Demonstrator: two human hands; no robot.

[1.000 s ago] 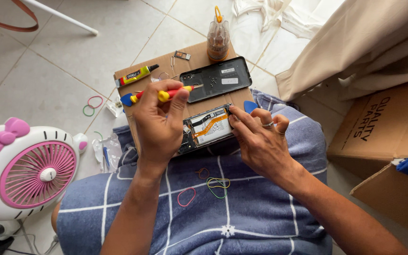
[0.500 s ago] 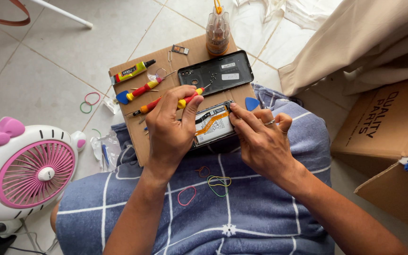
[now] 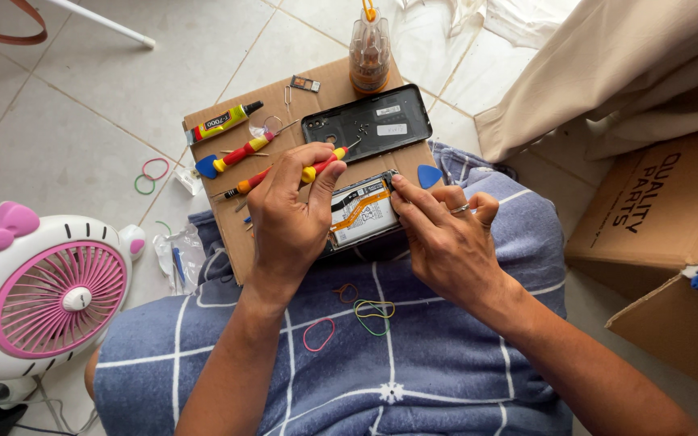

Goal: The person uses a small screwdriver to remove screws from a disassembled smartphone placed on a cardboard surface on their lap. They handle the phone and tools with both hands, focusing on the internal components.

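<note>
While a pink and white fan [image 3: 46, 295] stands on the floor well off to the left of the fingers, the work itself sits on a cardboard sheet [image 3: 228, 234] laid across the lap as a makeshift worktop, which keeps small parts off the checked blue cloth [image 3: 414, 363]. Beyond the left fingers lie a yellow glue tube [image 3: 221, 122] and a blue-tipped pry tool [image 3: 232, 156], parked within easy reach. The left hand [image 3: 288, 222] has its fingers closed around a red and yellow screwdriver [image 3: 284, 176], gripped near the tip end, seemingly for fine control, with its point aimed toward the opened phone [image 3: 363, 211]. That phone lies between the two hands, its inner side up showing an orange ribbon cable. Just past the fingertips rests the removed dark back cover [image 3: 377, 123], and further out a clear bit holder [image 3: 369, 50]. The right hand [image 3: 446, 238] presses its fingers together on the phone's upper right edge, apparently steadying it; a blue pick [image 3: 429, 176] lies just beyond them
</note>
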